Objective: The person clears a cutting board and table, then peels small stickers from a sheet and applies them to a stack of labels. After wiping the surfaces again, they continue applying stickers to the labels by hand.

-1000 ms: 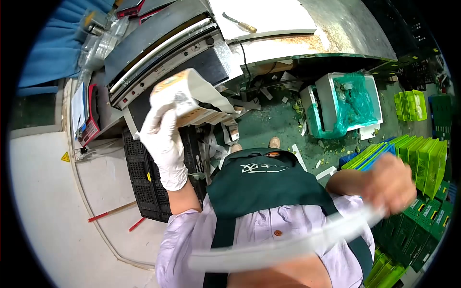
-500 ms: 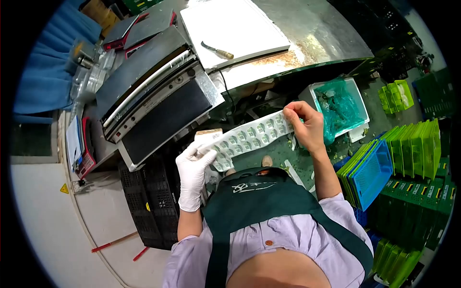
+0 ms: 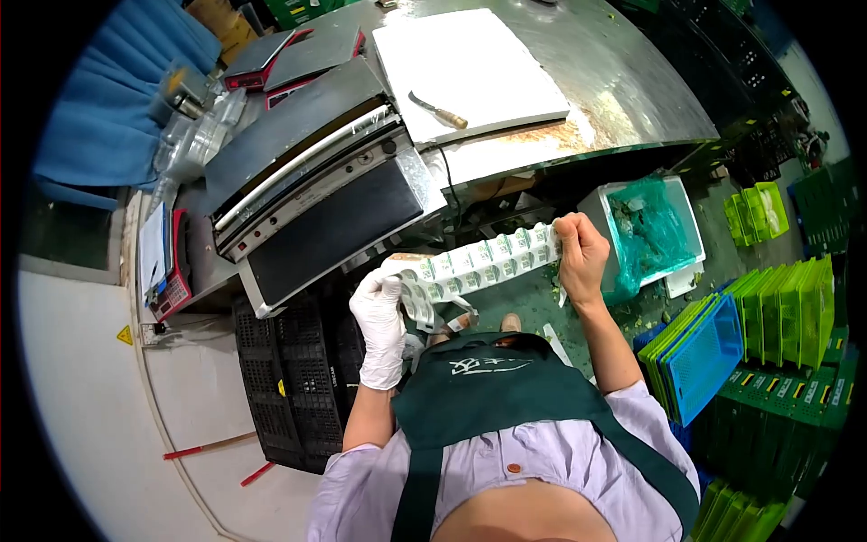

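A strip of labels (image 3: 488, 264), white with two rows of small green-printed stickers, is stretched between my hands above the floor. My left hand (image 3: 377, 318), in a white glove, is closed on its left end, where the strip curls and hangs down. A brownish roll or block beside that hand is partly hidden. Bare, my right hand (image 3: 582, 257) pinches the strip's right end between thumb and fingers. The dark green apron (image 3: 506, 384) I wear is just below the strip.
Ahead stands a metal table (image 3: 623, 63) with a white board (image 3: 470, 72) and a curved knife (image 3: 439, 110). A wrapping machine (image 3: 316, 181) is at the left, above black crates (image 3: 289, 379). At right are a foam box (image 3: 691, 217) with a green bag, and stacked baskets (image 3: 713, 352).
The strip has tilted and its right part now shows raised, rippled edges. Both hands sit slightly farther right and my right hand is lower in view. The whole view has shifted slightly.
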Tool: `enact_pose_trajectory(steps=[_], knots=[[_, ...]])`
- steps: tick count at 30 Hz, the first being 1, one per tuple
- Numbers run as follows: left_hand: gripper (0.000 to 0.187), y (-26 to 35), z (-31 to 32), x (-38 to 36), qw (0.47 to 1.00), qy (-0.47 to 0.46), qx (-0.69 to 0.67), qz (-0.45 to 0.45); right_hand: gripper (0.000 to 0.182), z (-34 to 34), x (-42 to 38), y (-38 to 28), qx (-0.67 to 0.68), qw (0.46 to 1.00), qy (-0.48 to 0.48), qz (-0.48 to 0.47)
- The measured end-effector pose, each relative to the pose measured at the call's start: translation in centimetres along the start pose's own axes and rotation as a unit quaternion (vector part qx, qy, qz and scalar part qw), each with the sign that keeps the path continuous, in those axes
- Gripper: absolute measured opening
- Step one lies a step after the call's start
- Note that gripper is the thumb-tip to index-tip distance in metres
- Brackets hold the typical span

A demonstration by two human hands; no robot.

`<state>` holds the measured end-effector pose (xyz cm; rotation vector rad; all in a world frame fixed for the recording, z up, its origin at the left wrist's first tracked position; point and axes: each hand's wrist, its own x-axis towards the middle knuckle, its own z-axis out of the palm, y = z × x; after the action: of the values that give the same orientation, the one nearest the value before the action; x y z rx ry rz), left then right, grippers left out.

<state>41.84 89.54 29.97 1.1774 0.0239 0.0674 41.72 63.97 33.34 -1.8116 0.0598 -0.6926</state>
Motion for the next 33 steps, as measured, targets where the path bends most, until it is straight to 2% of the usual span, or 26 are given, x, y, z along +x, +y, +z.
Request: enact_pose_trajectory(steps=[2, 3, 6, 7, 8, 10, 11, 12, 14, 16, 18, 19, 20, 22, 23, 26, 27, 28, 29, 30, 31, 32, 33], knots=[[0.050, 0.7, 0.3, 0.2, 0.998, -0.052, -0.041, -0.005, 0.020, 0.2, 0.1, -0.1, 0.008, 1.000, -0.008, -0.009], [0.060, 1.5, 0.8, 0.2, 0.994, -0.057, -0.076, -0.046, 0.021, 0.3, 0.2, -0.3, 0.013, 0.999, -0.013, -0.030], [0.057, 2.5, 1.5, -0.1, 0.993, -0.085, -0.045, -0.063, 0.022, 0.4, 0.4, -0.1, 0.016, 0.998, -0.012, -0.060], [0.043, 2.9, 1.4, -0.5, 0.992, -0.076, -0.013, -0.102, 0.022, 0.4, 0.3, 0.0, 0.013, 0.997, -0.005, -0.069], [0.043, 2.8, 1.3, -0.5, 0.992, -0.074, -0.014, -0.103, 0.022, 0.1, 0.3, 0.1, 0.013, 0.998, -0.007, -0.069], [0.027, 2.6, 1.4, -0.3, 0.994, -0.056, 0.012, -0.088, 0.021, -0.6, 0.5, 0.1, 0.066, 0.994, -0.086, 0.023], [0.018, 3.0, 1.8, -0.4, 0.997, -0.036, 0.013, -0.074, 0.021, -0.7, 0.9, -0.3, 0.139, 0.981, -0.129, 0.049], [0.018, 3.0, 1.7, -0.4, 0.997, -0.034, 0.013, -0.073, 0.021, -0.8, 1.1, -1.3, 0.140, 0.980, -0.132, 0.049], [0.019, 3.1, 1.5, -0.4, 0.997, -0.027, 0.027, -0.069, 0.021, -0.9, 1.3, -3.2, 0.177, 0.952, -0.194, 0.161], [0.017, 2.7, 1.4, -0.3, 0.998, -0.025, 0.036, -0.047, 0.019, -1.6, 1.6, -2.6, 0.125, 0.953, -0.228, 0.155], [0.013, 2.4, 1.1, -0.3, 0.992, 0.013, 0.128, 0.015, 0.017, -1.8, 1.6, -2.7, 0.074, 0.951, -0.264, 0.142], [0.010, 2.4, 1.1, -0.3, 0.985, 0.034, 0.162, 0.039, 0.016, -1.3, 1.4, -3.0, 0.027, 0.968, -0.231, 0.098], [0.010, 2.3, 0.9, -0.3, 0.986, 0.034, 0.161, 0.039, 0.016, -1.2, 1.2, -3.3, 0.027, 0.968, -0.231, 0.098], [0.008, 2.0, 0.6, -0.3, 0.972, 0.045, 0.196, 0.124, 0.018, -1.0, 1.1, -3.8, -0.053, 0.977, -0.199, 0.063], [0.014, 1.8, 0.6, -0.4, 0.985, 0.087, 0.129, 0.074, 0.021, -1.0, 0.9, -2.9, -0.111, 0.977, -0.183, -0.015], [0.019, 1.4, 0.7, 0.3, 0.978, 0.128, 0.120, 0.115, 0.021, -0.7, 0.9, -2.7, -0.096, 0.976, -0.188, -0.049], [0.019, 1.8, 0.5, 0.6, 0.980, 0.108, 0.114, 0.123, 0.025, -0.9, 0.9, -2.4, -0.078, 0.972, -0.220, -0.003], [0.019, 2.2, 0.2, 0.6, 0.986, 0.101, 0.109, 0.079, 0.025, -1.3, 1.2, -2.3, -0.078, 0.972, -0.221, -0.003], [0.018, 2.4, -0.1, 0.8, 0.987, 0.085, 0.111, 0.081, 0.030, -1.8, 1.8, -2.1, -0.076, 0.951, -0.297, 0.021], [0.018, 2.6, -0.3, 1.0, 0.988, 0.069, 0.112, 0.083, 0.038, -1.9, 2.3, -2.1, -0.073, 0.925, -0.371, 0.045], [0.018, 2.8, -0.2, 1.1, 0.988, 0.070, 0.111, 0.083, 0.057, -1.8, 2.9, -2.3, -0.037, 0.923, -0.382, 0.029], [0.018, 3.2, 0.0, 1.2, 0.990, 0.049, 0.105, 0.081, 0.061, -2.0, 3.6, -1.6, -0.035, 0.915, -0.399, 0.042], [0.018, 3.4, 0.2, 1.2, 0.992, 0.027, 0.098, 0.078, 0.073, -1.9, 4.2, -2.0, -0.059, 0.913, -0.403, 0.025]])
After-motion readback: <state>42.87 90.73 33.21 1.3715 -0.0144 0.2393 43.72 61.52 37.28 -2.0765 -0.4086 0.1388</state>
